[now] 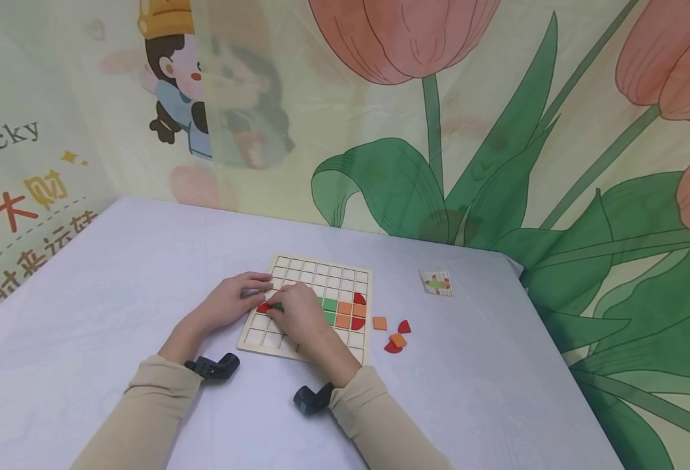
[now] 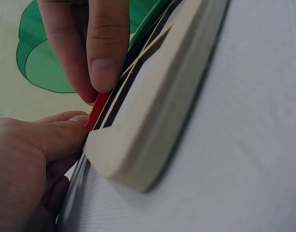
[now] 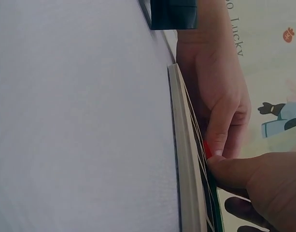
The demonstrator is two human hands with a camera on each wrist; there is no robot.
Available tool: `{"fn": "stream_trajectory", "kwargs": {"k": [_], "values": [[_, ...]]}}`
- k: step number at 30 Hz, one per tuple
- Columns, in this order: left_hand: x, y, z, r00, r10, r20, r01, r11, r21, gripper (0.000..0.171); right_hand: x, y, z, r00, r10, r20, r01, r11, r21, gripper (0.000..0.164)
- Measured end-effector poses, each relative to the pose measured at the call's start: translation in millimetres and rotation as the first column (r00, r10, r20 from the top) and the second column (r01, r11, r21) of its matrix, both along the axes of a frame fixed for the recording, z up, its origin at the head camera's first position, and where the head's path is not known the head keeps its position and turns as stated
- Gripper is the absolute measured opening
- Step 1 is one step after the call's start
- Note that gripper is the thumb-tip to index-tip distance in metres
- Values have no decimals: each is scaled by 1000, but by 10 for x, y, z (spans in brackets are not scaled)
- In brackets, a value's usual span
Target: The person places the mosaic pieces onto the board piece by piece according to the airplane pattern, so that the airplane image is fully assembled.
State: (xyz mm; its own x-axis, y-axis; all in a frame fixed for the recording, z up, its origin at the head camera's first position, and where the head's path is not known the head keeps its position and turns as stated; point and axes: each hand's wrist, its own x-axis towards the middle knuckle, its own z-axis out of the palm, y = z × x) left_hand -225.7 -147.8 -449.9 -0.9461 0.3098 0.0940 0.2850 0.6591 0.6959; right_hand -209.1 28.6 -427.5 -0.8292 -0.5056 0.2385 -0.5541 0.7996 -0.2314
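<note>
A wooden grid board point(image 1: 254, 337) lies on the table with red, green and orange pieces in its cells. At its left side, my right hand point(image 1: 305, 315) has thumb and index finger on a red quarter-circle piece point(image 1: 263, 307). In the left wrist view, the right thumb lies on this red piece point(image 2: 96, 112) at the board's rim. My left hand point(image 1: 231, 301) rests at the board's left edge, fingers fairly straight. Its thumb point(image 2: 65, 137) reaches the red piece from the other side. Green pieces point(image 1: 329, 305) and orange squares point(image 1: 343, 320) sit further right, partly behind the right hand.
Right of the board lie a loose orange square point(image 1: 380, 323), another orange square point(image 1: 399, 340) and red quarter-circles point(image 1: 404, 326). A small pattern card point(image 1: 437, 282) lies further back. White cloth covers the table point(image 1: 486, 365); a printed curtain point(image 1: 374, 124) hangs behind.
</note>
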Motion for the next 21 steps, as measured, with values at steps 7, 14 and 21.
{"fn": "stream_trajectory", "kwargs": {"k": [7,14,21], "values": [[1,6,7,1000,-5,4,5,1000,1,35,-2,7,-8,1000,-12,11,12,1000,-16,13],[1,0,8,1000,-3,4,3,1000,-5,35,0,16,-4,999,-14,34,15,1000,-23,14],[-2,-9,1,1000,-9,-2,9,1000,2,35,7,18,11,998,-23,51,24,1000,-2,13]]}}
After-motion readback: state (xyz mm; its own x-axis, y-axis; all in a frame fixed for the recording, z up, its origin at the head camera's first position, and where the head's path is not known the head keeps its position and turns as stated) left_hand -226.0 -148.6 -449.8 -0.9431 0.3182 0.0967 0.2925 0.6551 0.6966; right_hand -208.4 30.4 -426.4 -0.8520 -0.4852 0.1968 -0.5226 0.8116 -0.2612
